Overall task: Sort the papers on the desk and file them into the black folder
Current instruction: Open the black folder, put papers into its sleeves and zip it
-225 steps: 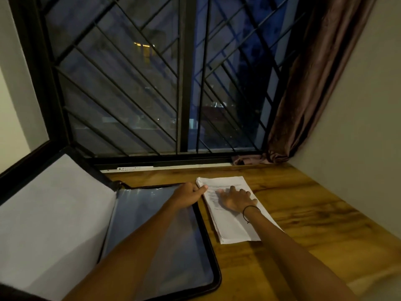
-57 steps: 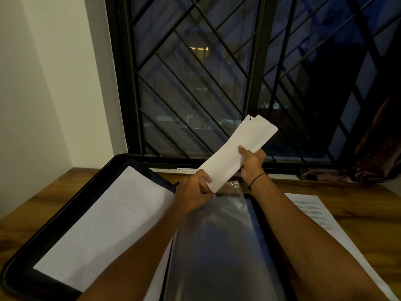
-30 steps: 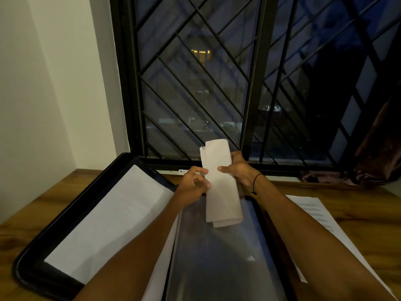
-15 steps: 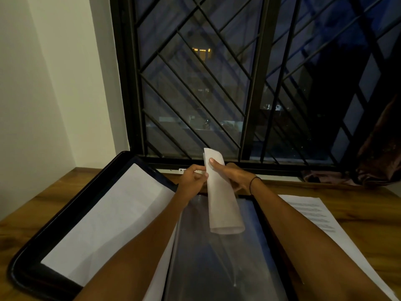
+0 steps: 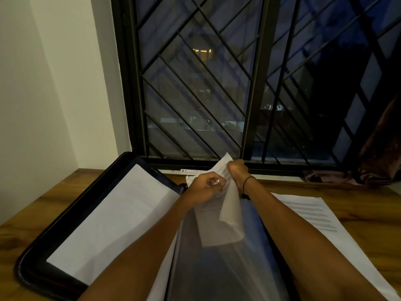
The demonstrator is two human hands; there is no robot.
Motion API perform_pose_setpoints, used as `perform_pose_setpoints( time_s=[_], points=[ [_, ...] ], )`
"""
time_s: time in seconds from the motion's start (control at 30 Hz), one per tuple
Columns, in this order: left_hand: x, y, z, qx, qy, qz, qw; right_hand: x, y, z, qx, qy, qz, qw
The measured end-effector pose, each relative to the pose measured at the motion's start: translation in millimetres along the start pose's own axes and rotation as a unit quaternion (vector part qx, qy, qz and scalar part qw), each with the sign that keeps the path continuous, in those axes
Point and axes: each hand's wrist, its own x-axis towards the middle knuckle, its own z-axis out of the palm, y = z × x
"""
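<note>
Paper (image 5: pixel 225 216) pinched at its top between left hand (image 5: pixel 206 187) and right hand (image 5: pixel 237 170), both closed on it, lower end hanging onto clear sleeve of open black folder (image 5: pixel 32 259); remaining stack (image 5: pixel 321 222) on counter (image 5: pixel 358 196), right of right forearm

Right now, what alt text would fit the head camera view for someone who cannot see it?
Both hands, left hand and right hand, feed a curled sheet of paper into a clear sleeve of the open black folder on a wooden desk. More printed pages lie to the right, below a barred night window.
</note>
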Motion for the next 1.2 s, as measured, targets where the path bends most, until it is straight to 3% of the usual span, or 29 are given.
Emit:
perform_pose_setpoints(
  time_s=[0.1, 0.2, 0.3, 0.37, 0.5, 0.67, 0.73, 0.83, 1.0, 1.2],
  points=[
    [5, 0, -1, 0.004, 0.015, 0.002, 1.000, 13, 14, -11, 0.062, 0.000, -0.020, 0.998],
    [3, 1, 1, 0.015, 0.012, 0.003, 1.000, 24, 27, -22, 0.133, -0.096, 0.029, 0.986],
    [3, -2, 4, 0.029, -0.003, 0.015, 0.999, 16, 32, -40, 0.086, -0.179, 0.078, 0.977],
    [0, -2, 6, 0.045, -0.010, 0.025, 0.999, 18, 39, -52, 0.031, -0.192, 0.087, 0.977],
    [0, -2, 14, 0.064, -0.009, 0.017, 0.998, 29, 52, -62, 0.063, -0.243, 0.082, 0.965],
    [1, -3, 28, 0.089, -0.053, -0.007, 0.995, 34, 60, -52, 0.070, -0.210, -0.027, 0.975],
    [3, 0, 33, 0.087, -0.032, -0.009, 0.996, 38, 60, -45, 0.057, -0.195, -0.048, 0.978],
    [6, 3, 39, 0.084, -0.003, -0.017, 0.996, 36, 53, -43, 0.048, -0.199, -0.032, 0.978],
    [6, -1, 46, 0.139, -0.052, -0.013, 0.989, 31, 44, -59, -0.029, -0.280, 0.027, 0.959],
    [10, -5, 39, 0.131, -0.032, 0.007, 0.991, 34, 50, -59, -0.054, -0.206, -0.040, 0.976]
  ],
)
